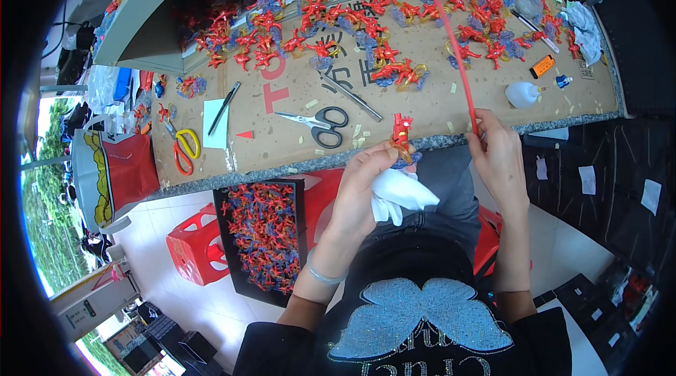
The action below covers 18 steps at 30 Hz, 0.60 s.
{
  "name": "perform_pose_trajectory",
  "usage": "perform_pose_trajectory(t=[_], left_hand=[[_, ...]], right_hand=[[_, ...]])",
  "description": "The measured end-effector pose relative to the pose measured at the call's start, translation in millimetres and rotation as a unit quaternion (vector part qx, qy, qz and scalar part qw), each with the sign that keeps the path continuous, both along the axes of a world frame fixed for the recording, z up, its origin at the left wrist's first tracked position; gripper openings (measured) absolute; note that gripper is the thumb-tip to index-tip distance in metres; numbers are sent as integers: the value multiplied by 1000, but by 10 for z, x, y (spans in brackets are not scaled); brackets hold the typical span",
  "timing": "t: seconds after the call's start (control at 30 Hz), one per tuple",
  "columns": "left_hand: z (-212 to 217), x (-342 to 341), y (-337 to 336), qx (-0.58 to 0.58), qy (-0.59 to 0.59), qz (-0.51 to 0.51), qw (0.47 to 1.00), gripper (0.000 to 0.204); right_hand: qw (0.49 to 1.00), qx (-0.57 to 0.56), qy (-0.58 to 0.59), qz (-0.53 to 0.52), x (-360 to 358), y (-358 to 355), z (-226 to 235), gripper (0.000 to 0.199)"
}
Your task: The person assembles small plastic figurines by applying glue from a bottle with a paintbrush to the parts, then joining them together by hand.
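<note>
My left hand (pixel 354 191) is closed around the base of a small red figurine (pixel 402 129), which stands upright above my fingers at the table's front edge. Its lower part is blue and yellowish, partly covered by my fingers. A white cloth (pixel 403 191) hangs from the same hand. In my right hand (pixel 497 154), just to the right, a long thin red stick (pixel 462 66) is pinched near its lower end. It slants up and away over the table; what its tip is like I cannot make out. Both hands are apart from each other.
Many red figurines (pixel 320 48) crowd the cardboard-covered table (pixel 422 101). Black-handled scissors (pixel 320 124), a metal rod (pixel 355 100), orange-yellow scissors (pixel 184 151), a pen (pixel 224 108) and a white squeeze bottle (pixel 522 94) lie there. A black tray (pixel 301 207) of figurines sits below left.
</note>
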State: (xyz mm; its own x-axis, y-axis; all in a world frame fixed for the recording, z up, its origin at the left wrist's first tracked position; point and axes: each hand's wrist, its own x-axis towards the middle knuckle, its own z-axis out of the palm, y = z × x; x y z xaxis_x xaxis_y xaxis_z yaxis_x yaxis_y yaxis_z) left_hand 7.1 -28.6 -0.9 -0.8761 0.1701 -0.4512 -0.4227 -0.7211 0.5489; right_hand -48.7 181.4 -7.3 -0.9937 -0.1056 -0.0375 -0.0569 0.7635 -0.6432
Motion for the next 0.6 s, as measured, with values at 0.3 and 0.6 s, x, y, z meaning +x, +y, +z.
perform_pose_trajectory(t=[0.3, 0.6], left_hand=[[-260, -23, -143, 239, 88, -106, 961, 36], [-346, 0, -312, 227, 90, -118, 963, 40]], right_hand=[[998, 3, 59, 3, -377, -46, -298, 28], [987, -54, 135, -67, -265, -10, 185, 21]])
